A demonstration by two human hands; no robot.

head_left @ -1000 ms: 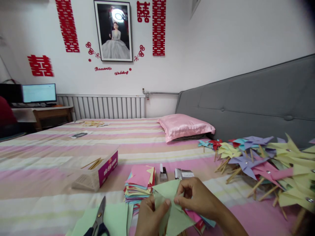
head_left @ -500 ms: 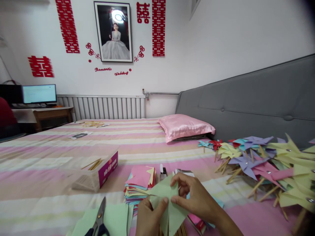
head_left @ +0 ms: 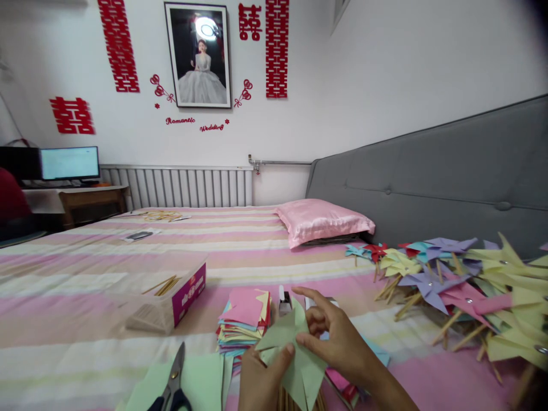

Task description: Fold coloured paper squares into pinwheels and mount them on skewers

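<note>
My left hand [head_left: 268,374] holds a light green paper [head_left: 302,374], cut with slits into a pinwheel shape. Its thumb presses near the paper's middle. My right hand [head_left: 327,331] is at the paper's right side, index finger raised off it, other fingers curled and thumb by the middle. One pointed flap stands up between the hands. Below the paper, a bundle of wooden sticks [head_left: 287,399] partly shows. Left of my hands is a stack of coloured paper squares [head_left: 243,319]. Dark-handled scissors [head_left: 174,377] lie on light green sheets [head_left: 201,374].
A clear plastic box [head_left: 184,299] with thin sticks stands on the striped bed. Many finished pinwheels [head_left: 432,285] on sticks are piled at the right. A small open box [head_left: 284,299] sits behind my hands. Farther back lie a pink pillow [head_left: 323,220] and a phone-like item [head_left: 139,235].
My right index finger has lifted off the paper's top flap and straightened. The green paper has tilted and shifted slightly; its upper flap now stands more upright. My left hand keeps its hold.
</note>
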